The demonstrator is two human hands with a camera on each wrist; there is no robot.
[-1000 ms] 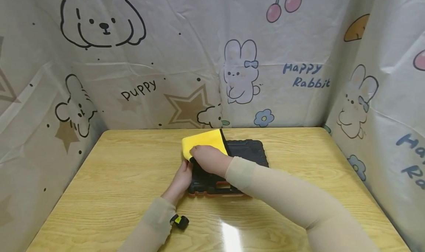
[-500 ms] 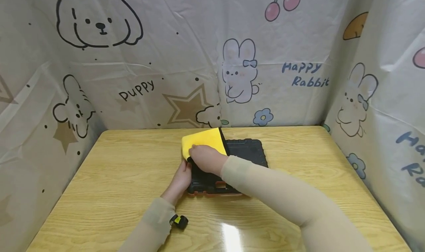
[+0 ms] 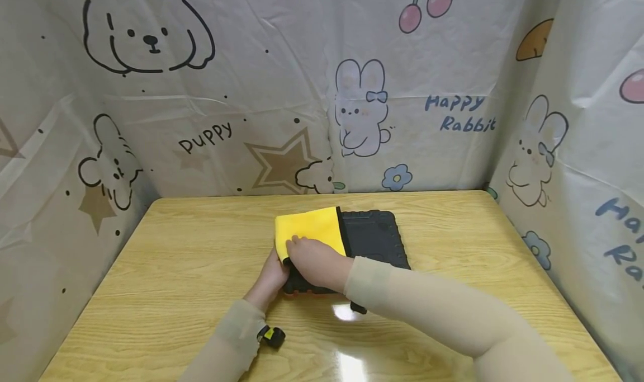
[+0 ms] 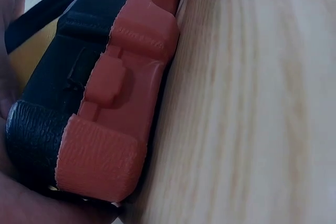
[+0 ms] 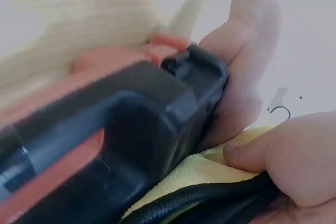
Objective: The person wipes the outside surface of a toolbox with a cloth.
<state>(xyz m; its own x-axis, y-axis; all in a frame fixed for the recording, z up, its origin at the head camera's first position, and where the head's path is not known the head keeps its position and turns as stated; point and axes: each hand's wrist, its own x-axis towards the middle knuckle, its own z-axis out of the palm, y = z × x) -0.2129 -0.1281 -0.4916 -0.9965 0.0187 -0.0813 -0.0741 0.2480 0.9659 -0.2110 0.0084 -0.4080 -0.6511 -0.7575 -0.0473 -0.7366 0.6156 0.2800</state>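
Observation:
A black and orange-red plastic carrying case (image 3: 374,236) lies on the table, with its moulded side and a latch (image 4: 105,80) filling much of the left wrist view. My left hand (image 3: 271,273) holds the case by its left side, its fingers partly hidden behind the cloth and case. Over the left part of the lid lies a yellow cloth (image 3: 308,225) with black edging. My right hand (image 3: 319,263) grips the cloth near its front left corner; the right wrist view shows the thumb (image 5: 247,156) pinching a fold. Whatever is under the cloth is hidden.
The wood-grain table (image 3: 201,248) extends around the case. A patterned white curtain (image 3: 226,91) stands along the back and both sides. A black and yellow-green wrist device (image 3: 271,336) sits at the left sleeve.
My right hand and the yellow cloth have slid toward me over the lid, covering more of its front left part. My left hand has stayed at the case's side.

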